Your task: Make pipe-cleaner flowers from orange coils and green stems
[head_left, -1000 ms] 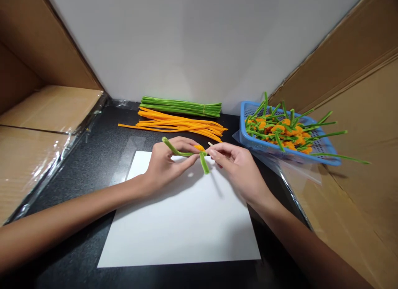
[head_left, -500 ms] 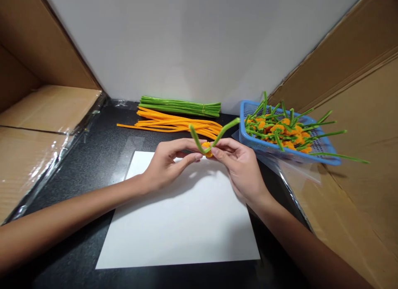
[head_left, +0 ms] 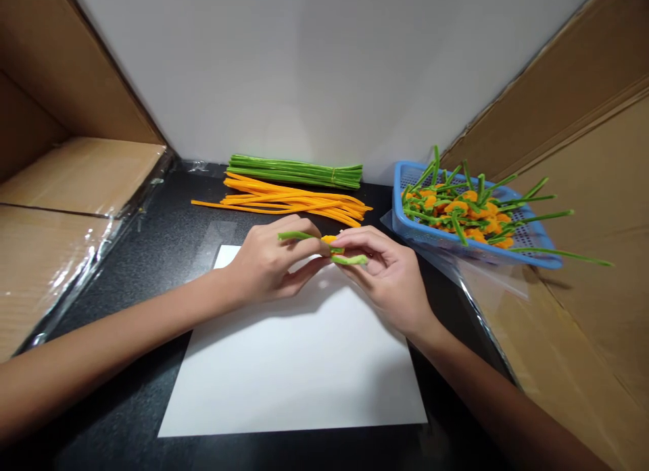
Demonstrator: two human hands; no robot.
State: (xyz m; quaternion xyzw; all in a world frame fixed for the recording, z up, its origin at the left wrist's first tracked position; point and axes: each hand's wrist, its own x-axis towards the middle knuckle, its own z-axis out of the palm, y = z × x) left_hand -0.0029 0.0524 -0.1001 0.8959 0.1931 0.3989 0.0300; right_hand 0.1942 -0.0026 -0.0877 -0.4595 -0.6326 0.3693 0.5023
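Note:
Between my two hands, over the far part of a white sheet of paper (head_left: 294, 369), is a small orange pipe cleaner coil with a green pipe cleaner (head_left: 349, 259) around it. My left hand (head_left: 278, 258) pinches it from the left, fingers closed. From the other side my right hand (head_left: 388, 268) grips it with thumb and fingertips. One green end points left across my left fingers; the other sticks out to the right, in front of my right fingers. Fingers hide much of the orange coil.
Beyond the paper lie loose orange pipe cleaners (head_left: 294, 199) and a tied bundle of green pipe cleaners (head_left: 294, 170). On the right, a blue plastic basket (head_left: 400, 217) holds several orange-and-green pieces. Cardboard (head_left: 76, 177) and a pale wall (head_left: 314, 72) surround the black tabletop (head_left: 157, 255).
The green ends stood up in a V half a second ago; now they lie lower, pointing left and right. The piece has been turned between my fingers, and both hands keep hold of it.

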